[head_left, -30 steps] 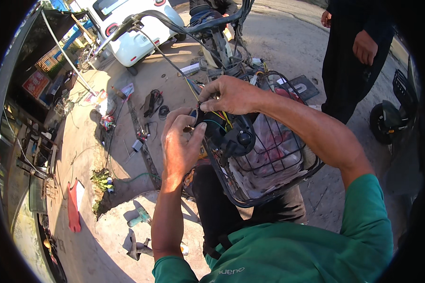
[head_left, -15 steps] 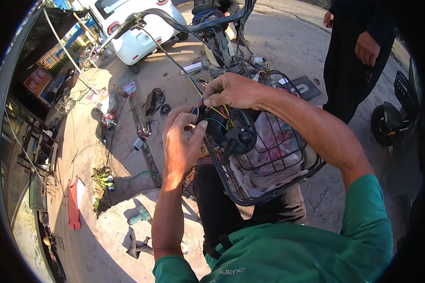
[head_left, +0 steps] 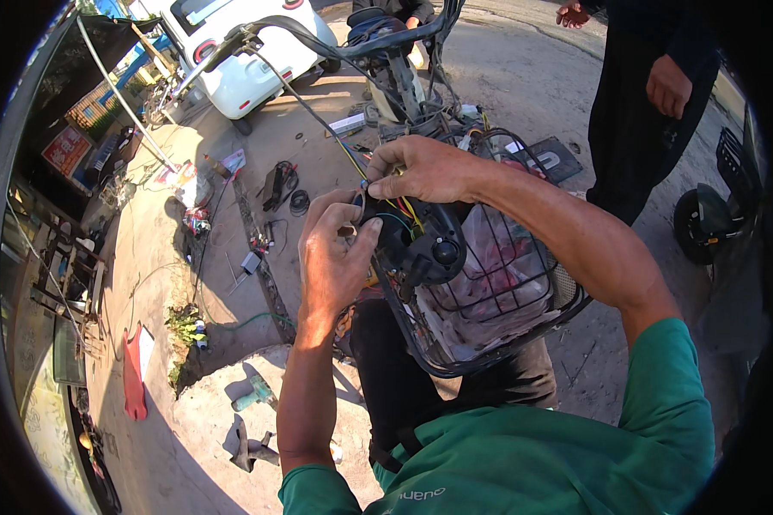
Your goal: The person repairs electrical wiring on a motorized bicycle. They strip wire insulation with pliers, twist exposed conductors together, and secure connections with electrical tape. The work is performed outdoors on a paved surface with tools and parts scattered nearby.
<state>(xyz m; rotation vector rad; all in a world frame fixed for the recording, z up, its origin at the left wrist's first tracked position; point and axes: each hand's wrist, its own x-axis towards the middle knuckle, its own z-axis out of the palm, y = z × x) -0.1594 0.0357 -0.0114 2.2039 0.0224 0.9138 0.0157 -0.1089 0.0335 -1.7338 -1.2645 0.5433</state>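
Note:
My left hand (head_left: 331, 257) grips the left side of a black round housing (head_left: 421, 245) that sits at the front rim of a black wire basket (head_left: 524, 322). My right hand (head_left: 425, 169) reaches over from the right and pinches a bundle of yellow, red and green wires (head_left: 401, 209) at the top of the housing. Both hands touch each other near the wires. The basket holds white and red plastic bags (head_left: 489, 275). A thin cable (head_left: 313, 112) runs from the wires up to the handlebar (head_left: 352, 47) of a stripped scooter.
A person in dark clothes (head_left: 644, 103) stands at the upper right beside a black wheel (head_left: 704, 225). A white car (head_left: 240, 60) is parked at the top. Tools and parts (head_left: 275, 184) lie scattered on the concrete. A red cloth (head_left: 133, 378) and a drill (head_left: 253, 395) lie lower left.
My hands have shifted slightly on the housing and wires. The standing person's far hand has lifted toward the top edge.

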